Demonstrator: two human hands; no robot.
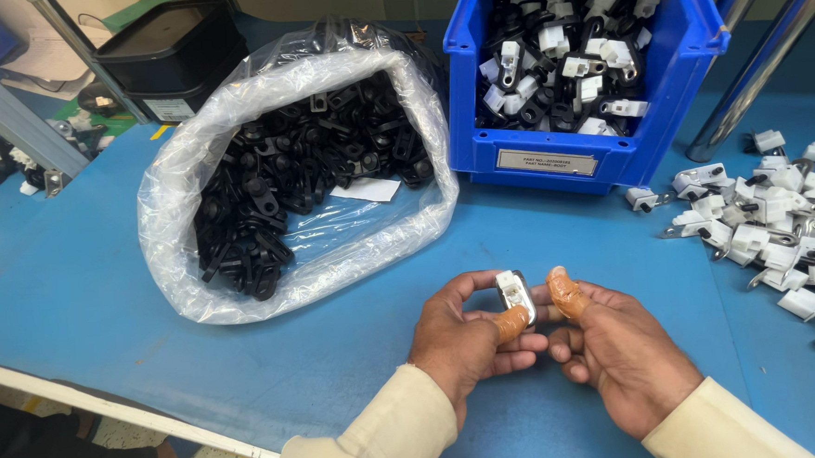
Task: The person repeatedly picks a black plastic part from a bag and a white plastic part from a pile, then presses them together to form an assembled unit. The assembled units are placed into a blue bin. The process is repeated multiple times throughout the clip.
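My left hand [464,339] pinches a small white plastic and metal clip part [514,292] between a rubber-capped thumb and the fingers. My right hand [614,348] sits beside it, fingers curled, its capped thumb raised close to the part's right edge. Whether that thumb touches the part is unclear. Both hands hover low over the blue table [340,353], near its front edge. Cream sleeves cover both wrists.
A clear plastic bag [235,126] full of black clips lies at left. A blue bin [552,156] with several assembled black-and-white parts stands behind the hands. A heap of white parts [779,228] lies at right. A black tub [170,51] sits far left.
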